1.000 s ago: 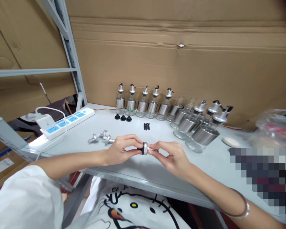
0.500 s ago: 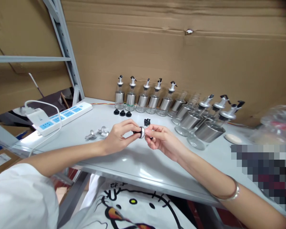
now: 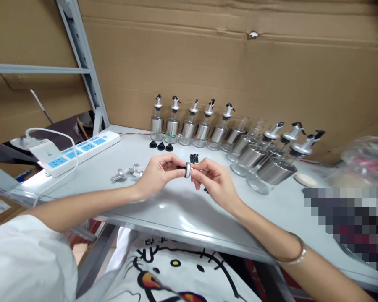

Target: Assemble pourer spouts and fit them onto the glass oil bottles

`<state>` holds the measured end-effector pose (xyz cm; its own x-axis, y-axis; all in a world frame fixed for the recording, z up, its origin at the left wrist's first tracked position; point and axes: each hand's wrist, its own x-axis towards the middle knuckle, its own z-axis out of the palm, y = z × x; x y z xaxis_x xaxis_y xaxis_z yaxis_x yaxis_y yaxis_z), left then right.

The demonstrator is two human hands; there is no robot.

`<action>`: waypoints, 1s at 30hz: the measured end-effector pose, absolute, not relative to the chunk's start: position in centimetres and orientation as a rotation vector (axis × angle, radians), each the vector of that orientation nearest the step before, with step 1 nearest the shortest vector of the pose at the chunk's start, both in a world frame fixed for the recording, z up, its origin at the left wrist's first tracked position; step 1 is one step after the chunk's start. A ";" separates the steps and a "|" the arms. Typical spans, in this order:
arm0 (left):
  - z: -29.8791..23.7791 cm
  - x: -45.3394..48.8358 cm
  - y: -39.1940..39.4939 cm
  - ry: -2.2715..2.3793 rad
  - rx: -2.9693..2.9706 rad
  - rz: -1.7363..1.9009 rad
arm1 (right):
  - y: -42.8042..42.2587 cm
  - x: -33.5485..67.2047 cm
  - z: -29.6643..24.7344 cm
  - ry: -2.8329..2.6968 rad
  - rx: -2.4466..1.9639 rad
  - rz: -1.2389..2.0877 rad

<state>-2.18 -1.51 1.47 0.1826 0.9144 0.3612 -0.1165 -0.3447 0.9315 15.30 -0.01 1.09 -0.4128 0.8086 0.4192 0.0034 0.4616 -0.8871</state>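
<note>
Over the middle of the grey table (image 3: 119, 197), my left hand (image 3: 157, 174) and my right hand (image 3: 212, 180) meet on one small silver pourer cap with a black plug (image 3: 186, 170). The left fingers pinch its black end. From the other side, the right fingers pinch its silver part. Both hands are closed on it, a little above the tabletop. Just left of my left hand lie loose silver spouts (image 3: 126, 173). Small black pieces (image 3: 194, 158) sit just beyond the cap, and three black plugs (image 3: 160, 146) lie farther back.
Several glass and steel oil bottles (image 3: 189, 126) stand in a row along the cardboard wall (image 3: 239, 75), with larger ones (image 3: 275, 167) curving to the right. A white and blue power strip (image 3: 78, 150) lies at the left. A clear plastic bag (image 3: 362, 163) is at the right.
The camera has tilted and my hands with the cap have moved away from me, farther in over the table. The right fingers have shifted their grip on the silver part.
</note>
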 end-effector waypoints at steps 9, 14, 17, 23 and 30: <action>1.3 -2.7 -1.4 0.752 1.449 1.183 | -0.8 15.5 0.3 -1.902 -0.645 0.915; 1.3 -3.5 -1.4 0.827 1.530 1.136 | -1.2 15.3 0.2 -1.941 -0.818 0.938; 1.2 -3.7 -1.2 0.753 1.544 1.119 | -0.9 15.4 0.8 -1.938 -0.862 0.801; 0.9 -3.7 -1.3 0.696 1.633 1.218 | -0.6 15.9 1.8 -1.896 -0.936 0.617; 0.6 -3.7 -1.6 0.806 1.764 1.292 | -1.0 15.6 1.6 -1.899 -0.895 1.071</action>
